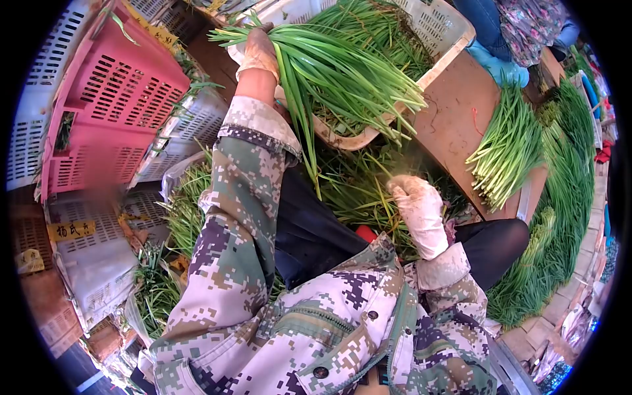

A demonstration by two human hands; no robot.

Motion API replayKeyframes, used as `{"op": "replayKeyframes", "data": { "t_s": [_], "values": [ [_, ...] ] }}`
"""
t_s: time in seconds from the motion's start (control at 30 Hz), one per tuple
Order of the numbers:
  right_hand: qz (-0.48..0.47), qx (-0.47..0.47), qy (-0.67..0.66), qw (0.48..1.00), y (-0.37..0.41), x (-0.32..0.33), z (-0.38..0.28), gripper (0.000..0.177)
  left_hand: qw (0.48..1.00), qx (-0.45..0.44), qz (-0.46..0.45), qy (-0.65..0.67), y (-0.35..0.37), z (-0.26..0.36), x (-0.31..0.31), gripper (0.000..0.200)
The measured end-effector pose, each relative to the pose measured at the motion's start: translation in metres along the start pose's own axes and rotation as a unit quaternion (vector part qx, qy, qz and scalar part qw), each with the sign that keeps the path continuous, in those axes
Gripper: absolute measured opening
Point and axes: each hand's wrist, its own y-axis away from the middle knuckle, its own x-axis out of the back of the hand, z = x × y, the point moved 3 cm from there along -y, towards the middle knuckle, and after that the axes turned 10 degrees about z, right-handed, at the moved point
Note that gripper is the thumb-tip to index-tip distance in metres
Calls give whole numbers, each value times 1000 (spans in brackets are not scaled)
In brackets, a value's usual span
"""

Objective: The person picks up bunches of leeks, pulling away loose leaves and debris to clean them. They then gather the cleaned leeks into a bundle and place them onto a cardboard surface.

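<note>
My left hand, in a soiled pale glove, is wrapped round a bunch of long green chives. The bunch is held above a white plastic crate, its leaves fanning out to the right and some strands hanging down. My right hand, in a dirt-stained white glove, is near my knee with its fingers curled. Whether anything is pinched in it is hard to make out; loose leaves lie just beside and beneath it.
A tied bundle of chives lies on a brown board to the right. Long heaps of chives stretch along the far right. Pink crates stand at the left. Another person's blue glove shows at the upper right.
</note>
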Motion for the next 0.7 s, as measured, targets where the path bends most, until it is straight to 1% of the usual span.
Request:
{"op": "replayKeyframes", "data": {
  "t_s": [0.03, 0.07, 0.1, 0.17, 0.2, 0.23, 0.27, 0.3, 0.33, 0.37, 0.4, 0.43, 0.47, 0.5, 0.53, 0.57, 0.6, 0.63, 0.67, 0.7],
  "values": [
    [-13, 48, 28, 998, -5, -2, -5, 14, 998, -42, 33, -22, 3, 1, -1, 26],
    [-89, 69, 107, 988, -8, -6, -10, 19, 993, -85, 67, -43, 7, 3, -1, 28],
    [-90, 71, 107, 988, -6, -8, -10, 19, 993, -85, 69, -42, -9, 2, 6, 28],
    [66, 161, 33, 984, -5, -2, -18, 28, 997, -21, 19, -70, -36, 4, 8, 34],
    [101, 178, -7, 979, -9, 3, -22, 34, 998, -2, -32, -63, -36, 1, 9, 38],
    [132, 177, -65, 973, -18, 4, -21, 33, 983, -22, -183, 12, -160, -9, 46, 28],
    [159, 158, -53, 973, -22, 9, -20, 31, 996, 1, -86, -2, -56, -8, 19, 39],
    [188, 142, -20, 972, -28, 7, -14, 32, 989, -80, -127, 4, -66, -8, 28, 37],
    [211, 143, 21, 967, -33, 7, -9, 39, 991, -116, -62, 16, -102, -25, 37, 32],
    [203, 128, 28, 970, -45, 4, -13, 46, 988, -150, 2, 34, -128, -27, 38, 28],
    [199, 140, 40, 969, -54, -1, -15, 49, 991, -124, -37, 19, -125, -30, 38, 24],
    [150, 109, 52, 981, -60, -10, -15, 51, 994, -107, -3, -27, -109, -28, 37, 24],
    [150, 109, 51, 981, -71, -24, -9, 46, 999, -19, -13, 25, -59, -22, 21, 22],
    [147, 103, 53, 982, -77, -39, 0, 41, 999, -26, -23, 29, -41, -20, 16, 22],
    [145, 81, -30, 986, -76, -53, 14, 34, 999, -19, -27, 32, -28, -20, 16, 16],
    [141, 59, -113, 982, -79, -55, 16, 27, 999, -12, -31, 34, -30, -20, 15, 14],
    [96, -45, -281, 954, -72, -59, 27, 20, 997, -73, -6, 29, -36, -15, 18, 14],
    [-57, -129, -378, 915, -63, -18, -5, 19, 990, -121, 17, 64, -27, -6, 9, 17],
    [-62, -135, -456, 878, -65, -5, -3, 18, 991, -119, -9, 60, -18, -3, 8, 15],
    [-59, -156, -529, 832, -55, 7, 5, 19, 986, -136, -61, 77, -17, -6, 8, 19]
  ]
}}
